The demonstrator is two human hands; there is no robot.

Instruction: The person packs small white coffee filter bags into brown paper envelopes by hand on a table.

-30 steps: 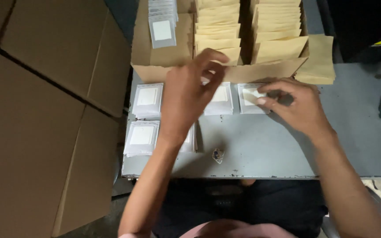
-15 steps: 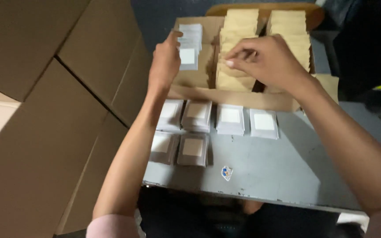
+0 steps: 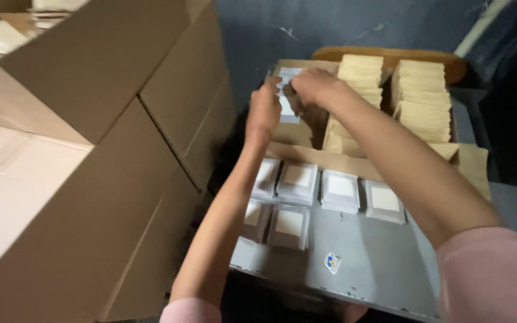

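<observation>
Both hands have moved since half a second ago: my right hand (image 3: pixel 312 85) has come left off the tan stacks and now meets my left hand (image 3: pixel 263 110) at the packets (image 3: pixel 286 96) standing in the left end of the box (image 3: pixel 306 154). Before that, both were down on the table. View has swung left too; big cartons (image 3: pixel 91 155) now fill the left half.

Around: two rows of tan envelopes (image 3: pixel 423 98) fill the middle and right of the box. Six pouches (image 3: pixel 297 182) lie on the grey table (image 3: pixel 378 263) in front of it, four in the back row, two nearer me. A small sticker (image 3: pixel 332 262) sits on the table near its front edge. My left forearm crosses over the left pouches and hides part of them. The box's front wall stands between pouches and packets.

Hands: left is partly curled, fingers pinched on the left edge of the packets. Right is curled over their top, fingertips on them; can't tell how tight the grip is. Packets are upright in the box, between both hands.
</observation>
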